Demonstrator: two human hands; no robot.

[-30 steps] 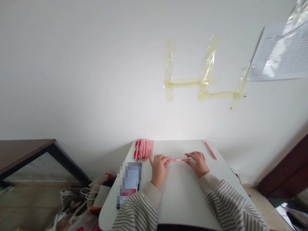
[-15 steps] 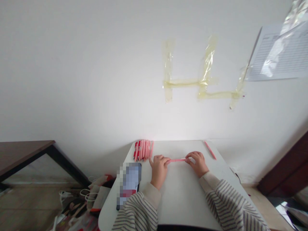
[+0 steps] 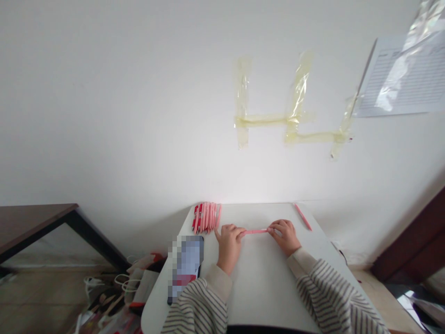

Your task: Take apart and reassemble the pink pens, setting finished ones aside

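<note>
**Pink pen [image 3: 256,231] pinched at both ends**

It runs crosswise over the bench's [image 3: 264,283] far half, my left hand [image 3: 229,246] clamped on its left end, my right hand [image 3: 287,237] on its right. I'd best keep both pinches light and level, without bending it. Far left, a row of pens [image 3: 207,217] sits just beside my left hand, easily knocked; a phone [image 3: 189,260] crowds my left sleeve [image 3: 201,306]. Far right lies a lone pen [image 3: 303,216].
</note>
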